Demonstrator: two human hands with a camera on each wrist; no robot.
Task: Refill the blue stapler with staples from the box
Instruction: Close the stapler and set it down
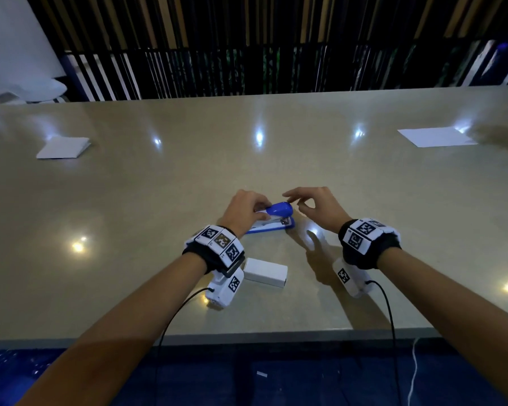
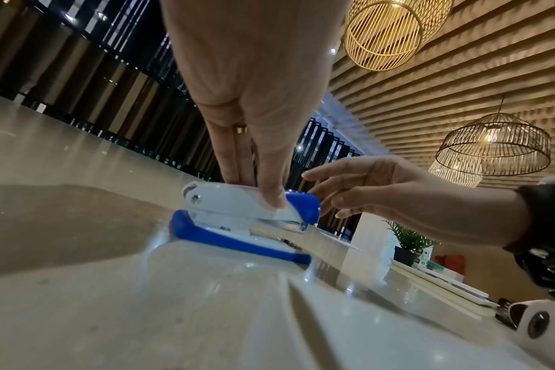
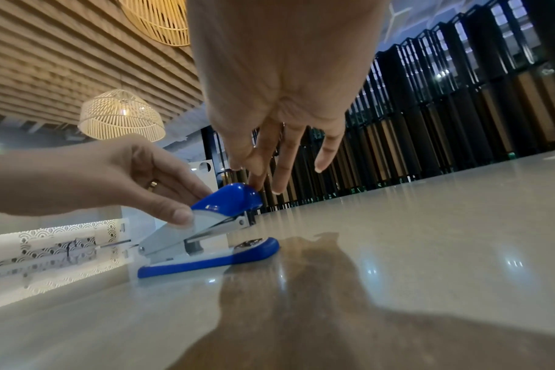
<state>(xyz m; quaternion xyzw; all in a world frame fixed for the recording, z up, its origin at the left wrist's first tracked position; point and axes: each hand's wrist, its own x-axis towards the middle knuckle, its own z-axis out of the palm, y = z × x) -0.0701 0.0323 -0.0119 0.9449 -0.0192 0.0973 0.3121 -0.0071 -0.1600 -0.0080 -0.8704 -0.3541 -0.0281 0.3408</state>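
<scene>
Stapler point(image 1: 272, 219): on table point(image 1: 159, 200), pinched at the rear by left hand point(image 1: 244, 210). Right hand point(image 1: 317, 206): fingers loosely spread, fingertips at the stapler's raised blue nose. Box point(image 1: 266, 272): behind left wrist.

A hotel-like lobby: woven pendant lamps point(image 2: 494, 145), slatted wood ceiling point(image 3: 64, 62), long polished counter point(image 1: 188, 159).

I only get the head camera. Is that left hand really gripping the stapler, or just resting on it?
Observer: Gripping. The right wrist camera shows the left hand pinching the stapler by its top, between thumb and fingers.
Visitor: Is the top lifted?
Observer: Yes, its front is tilted up off the base, with the metal staple track showing underneath.
Visitor: And the right hand?
Observer: The right hand has straight fingers and holds nothing; one fingertip meets the blue nose.
</scene>
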